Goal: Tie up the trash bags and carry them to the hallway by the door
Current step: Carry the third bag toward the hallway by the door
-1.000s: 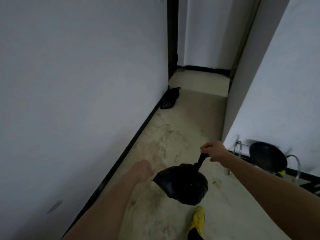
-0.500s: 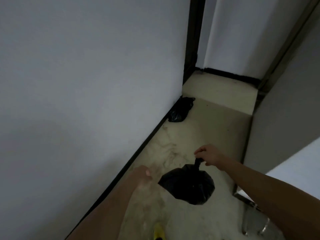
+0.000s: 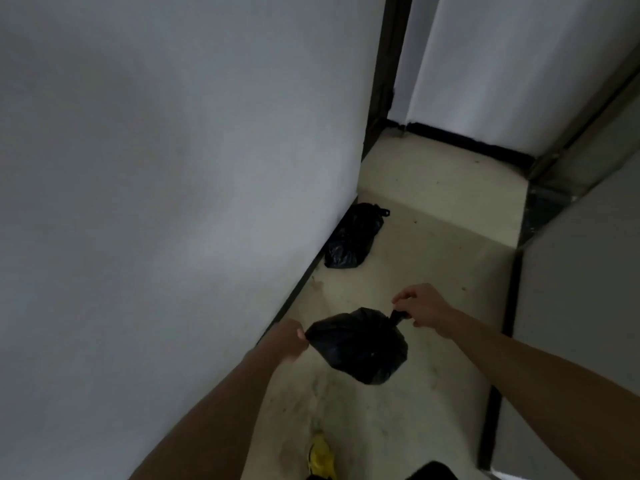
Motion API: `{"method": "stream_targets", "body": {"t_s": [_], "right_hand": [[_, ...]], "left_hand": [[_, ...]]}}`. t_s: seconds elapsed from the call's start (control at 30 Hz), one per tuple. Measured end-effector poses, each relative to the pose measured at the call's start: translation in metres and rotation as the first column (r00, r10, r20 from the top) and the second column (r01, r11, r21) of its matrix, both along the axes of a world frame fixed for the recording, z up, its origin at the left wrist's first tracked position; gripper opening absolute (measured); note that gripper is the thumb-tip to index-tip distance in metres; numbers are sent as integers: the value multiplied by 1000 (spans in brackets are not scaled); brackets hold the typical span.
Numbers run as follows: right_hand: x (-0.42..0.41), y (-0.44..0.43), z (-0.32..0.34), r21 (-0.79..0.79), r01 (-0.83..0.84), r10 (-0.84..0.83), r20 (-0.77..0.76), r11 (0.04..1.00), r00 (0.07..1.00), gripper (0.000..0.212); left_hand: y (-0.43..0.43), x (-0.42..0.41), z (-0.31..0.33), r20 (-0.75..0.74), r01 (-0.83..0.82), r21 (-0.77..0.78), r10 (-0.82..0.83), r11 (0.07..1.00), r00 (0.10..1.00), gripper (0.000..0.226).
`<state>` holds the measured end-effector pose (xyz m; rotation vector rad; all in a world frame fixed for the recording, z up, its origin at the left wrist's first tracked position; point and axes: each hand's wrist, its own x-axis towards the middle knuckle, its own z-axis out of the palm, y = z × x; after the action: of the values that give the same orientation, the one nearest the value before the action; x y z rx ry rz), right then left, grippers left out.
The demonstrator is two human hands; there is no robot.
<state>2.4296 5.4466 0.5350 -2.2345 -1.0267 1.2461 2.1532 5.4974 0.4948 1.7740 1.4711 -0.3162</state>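
While it hangs above the pale floor (image 3: 433, 265), the black trash bag (image 3: 360, 344) is carried by two grips — the right hand (image 3: 420, 306) is clenched around its twisted neck, and the left hand (image 3: 289, 341) pinches its opposite corner. Beyond it, a second black bag (image 3: 353, 237) lies on the floor against the white wall (image 3: 180, 188) — well apart. Below, a yellow shoe (image 3: 320, 457) shows.
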Motion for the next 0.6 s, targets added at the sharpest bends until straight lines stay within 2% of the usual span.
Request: {"method": "stream_targets", "body": {"t_s": [0.07,0.17,0.33,0.47,0.6], "right_hand": [[14,47,-5,-3,-11,11,-11,1000,1000,5],[35,119,-24,6,-40,40,-30,999,999,12],[60,229,-96,-31,-148,146,-74,988,987,17],[76,311,-182,-92,-271,265,-78,958,961,26],[86,364,-270,-154,-304,289,-111,940,951,25]], "left_hand": [[42,14,1,-1,-12,0,12,1000,1000,20],[99,33,-11,9,-48,20,47,999,999,13],[171,71,-50,-12,-184,20,184,983,983,21],[223,102,-120,-20,-268,14,268,963,963,14],[264,132,-197,-4,-271,-13,271,963,963,21]]}}
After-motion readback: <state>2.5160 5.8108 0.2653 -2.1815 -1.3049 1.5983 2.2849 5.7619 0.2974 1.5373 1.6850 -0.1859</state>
